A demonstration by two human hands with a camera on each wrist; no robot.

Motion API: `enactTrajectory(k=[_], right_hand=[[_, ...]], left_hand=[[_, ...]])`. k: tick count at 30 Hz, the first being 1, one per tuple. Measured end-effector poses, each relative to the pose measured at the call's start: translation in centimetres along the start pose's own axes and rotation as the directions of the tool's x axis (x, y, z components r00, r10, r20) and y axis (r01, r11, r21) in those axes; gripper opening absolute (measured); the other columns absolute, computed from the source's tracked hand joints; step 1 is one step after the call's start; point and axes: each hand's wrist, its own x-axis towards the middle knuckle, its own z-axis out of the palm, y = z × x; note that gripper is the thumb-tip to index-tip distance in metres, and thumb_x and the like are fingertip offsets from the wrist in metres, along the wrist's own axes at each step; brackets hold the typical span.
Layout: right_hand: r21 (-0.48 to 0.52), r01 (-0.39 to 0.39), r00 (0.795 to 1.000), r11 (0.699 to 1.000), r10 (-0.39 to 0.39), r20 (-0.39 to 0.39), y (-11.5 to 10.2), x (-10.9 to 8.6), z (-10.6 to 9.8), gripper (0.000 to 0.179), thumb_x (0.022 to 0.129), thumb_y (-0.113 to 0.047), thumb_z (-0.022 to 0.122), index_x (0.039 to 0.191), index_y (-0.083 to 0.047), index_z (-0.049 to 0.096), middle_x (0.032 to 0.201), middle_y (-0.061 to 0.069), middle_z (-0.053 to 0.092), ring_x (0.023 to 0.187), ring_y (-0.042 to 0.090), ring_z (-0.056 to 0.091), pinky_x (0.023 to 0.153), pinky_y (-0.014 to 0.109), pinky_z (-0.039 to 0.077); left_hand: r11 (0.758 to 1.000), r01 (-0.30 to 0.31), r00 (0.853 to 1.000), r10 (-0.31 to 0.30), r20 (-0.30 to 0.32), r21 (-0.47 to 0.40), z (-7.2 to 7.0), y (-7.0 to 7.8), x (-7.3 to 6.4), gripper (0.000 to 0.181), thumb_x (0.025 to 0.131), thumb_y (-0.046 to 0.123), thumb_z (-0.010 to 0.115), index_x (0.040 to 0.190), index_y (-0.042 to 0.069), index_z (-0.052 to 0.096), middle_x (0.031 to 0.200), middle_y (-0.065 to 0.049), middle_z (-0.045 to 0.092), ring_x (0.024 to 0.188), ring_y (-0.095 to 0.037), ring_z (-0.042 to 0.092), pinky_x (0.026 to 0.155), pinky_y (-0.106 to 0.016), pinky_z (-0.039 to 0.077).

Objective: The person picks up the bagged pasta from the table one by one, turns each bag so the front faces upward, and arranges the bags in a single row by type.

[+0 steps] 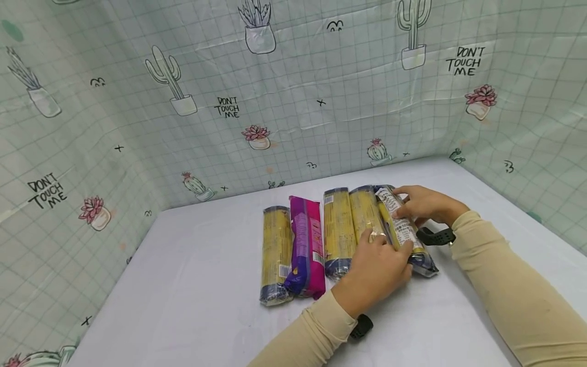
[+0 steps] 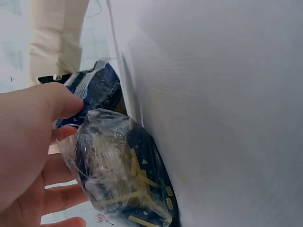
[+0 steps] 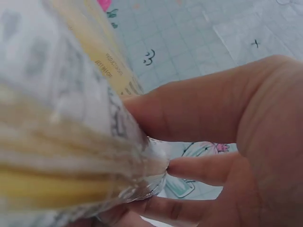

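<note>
Several yellow spaghetti packs with dark blue ends lie in a row in the head view. My right hand (image 1: 424, 204) grips the rightmost spaghetti pack (image 1: 403, 229), which bears a white printed label. In the right wrist view its thumb (image 3: 189, 111) lies across the label and the other fingers reach under the wrap. My left hand (image 1: 376, 272) is at the near end of the row. Its thumb reaches that rightmost pack's blue end (image 2: 97, 90), while its fingers extend along the neighbouring spaghetti pack (image 1: 367, 209), whose clear end (image 2: 113, 165) shows loose pasta pieces.
Left of these are another spaghetti pack (image 1: 338, 224), a pink and purple packet (image 1: 307, 244) and a yellow pack (image 1: 276, 250) at the row's left end. They lie on a white table (image 1: 197, 285). A cactus-print sheet (image 1: 293, 102) hangs behind and at the sides.
</note>
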Motion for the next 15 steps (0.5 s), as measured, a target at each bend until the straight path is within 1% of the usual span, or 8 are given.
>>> enactTrajectory(k=[2, 4, 6, 8, 10, 12, 13, 15], right_hand=[[0.026, 0.002, 1.0, 1.0, -0.002, -0.004, 0.1, 0.0, -0.1, 0.084, 0.092, -0.009, 0.066, 0.156, 0.005, 0.014, 0.134, 0.036, 0.042, 0.082, 0.027, 0.065, 0.066, 0.046, 0.058], [0.049, 0.007, 1.0, 0.999, -0.007, -0.009, 0.1, 0.0, -0.2, 0.084, 0.092, -0.009, 0.066, 0.156, 0.006, 0.014, 0.134, 0.036, 0.041, 0.084, 0.027, 0.064, 0.067, 0.046, 0.058], [0.085, 0.008, 1.0, 0.996, -0.008, -0.009, 0.0, -0.1, -0.3, 0.084, 0.092, -0.008, 0.065, 0.156, 0.005, 0.013, 0.134, 0.036, 0.041, 0.087, 0.028, 0.065, 0.07, 0.046, 0.058], [0.1, 0.011, 1.0, 0.995, -0.01, -0.014, -0.1, -0.1, -0.4, 0.083, 0.092, -0.007, 0.064, 0.156, 0.005, 0.013, 0.135, 0.036, 0.042, 0.09, 0.029, 0.065, 0.072, 0.046, 0.058], [0.113, 0.008, 1.0, 0.994, -0.005, -0.02, -0.1, -0.1, -0.5, 0.082, 0.093, -0.008, 0.063, 0.157, 0.005, 0.013, 0.135, 0.036, 0.042, 0.095, 0.029, 0.064, 0.075, 0.046, 0.058], [0.127, -0.003, 0.999, 0.992, 0.007, -0.032, -0.1, 0.0, -0.6, 0.081, 0.094, -0.008, 0.062, 0.157, 0.004, 0.013, 0.135, 0.035, 0.044, 0.098, 0.029, 0.064, 0.077, 0.045, 0.058], [0.128, -0.008, 0.999, 0.992, 0.013, -0.04, -0.1, 0.0, -0.6, 0.081, 0.094, -0.009, 0.062, 0.157, 0.004, 0.013, 0.134, 0.034, 0.045, 0.099, 0.029, 0.064, 0.078, 0.044, 0.057], [0.154, -0.017, 0.998, 0.988, 0.026, -0.054, -0.2, 0.1, -0.5, 0.082, 0.095, -0.011, 0.063, 0.158, 0.002, 0.012, 0.134, 0.032, 0.046, 0.1, 0.028, 0.064, 0.079, 0.044, 0.057]], left_hand=[[0.998, 0.014, 1.0, -0.014, -0.009, -0.061, 0.0, -0.2, 0.0, 0.037, 0.101, 0.046, 0.052, 0.133, 0.031, 0.059, 0.1, 0.01, 0.074, 0.106, -0.014, 0.063, 0.106, -0.043, 0.039], [0.99, 0.029, 1.0, -0.03, -0.006, -0.14, -0.1, -0.5, 0.1, 0.038, 0.101, 0.043, 0.054, 0.136, 0.03, 0.06, 0.1, 0.01, 0.073, 0.106, -0.014, 0.063, 0.103, -0.04, 0.041], [0.971, 0.054, 0.998, -0.056, 0.001, -0.234, -0.1, -0.7, 0.1, 0.04, 0.1, 0.04, 0.056, 0.138, 0.028, 0.06, 0.102, 0.01, 0.073, 0.105, -0.013, 0.062, 0.1, -0.037, 0.043], [0.949, 0.068, 0.997, -0.078, -0.019, -0.309, -0.2, -1.0, 0.2, 0.039, 0.099, 0.037, 0.059, 0.136, 0.024, 0.062, 0.096, 0.008, 0.073, 0.098, -0.012, 0.065, 0.092, -0.033, 0.047], [0.923, 0.083, 0.994, -0.104, -0.036, -0.376, -0.2, -1.1, 0.3, 0.037, 0.098, 0.033, 0.062, 0.132, 0.019, 0.064, 0.092, 0.006, 0.072, 0.091, -0.01, 0.066, 0.085, -0.028, 0.049], [0.894, 0.105, 0.99, -0.133, -0.035, -0.436, -0.3, -1.3, 0.3, 0.038, 0.097, 0.031, 0.063, 0.131, 0.015, 0.064, 0.092, 0.004, 0.071, 0.086, -0.008, 0.065, 0.077, -0.024, 0.049], [0.876, 0.122, 0.988, -0.151, -0.025, -0.466, -0.3, -1.3, 0.3, 0.04, 0.096, 0.031, 0.063, 0.132, 0.013, 0.063, 0.095, 0.003, 0.071, 0.086, -0.008, 0.065, 0.075, -0.023, 0.049], [0.824, 0.179, 0.981, -0.194, 0.029, -0.538, -0.2, -1.3, 0.3, 0.046, 0.097, 0.033, 0.063, 0.137, 0.011, 0.059, 0.106, 0.001, 0.069, 0.092, -0.007, 0.062, 0.078, -0.021, 0.049]])
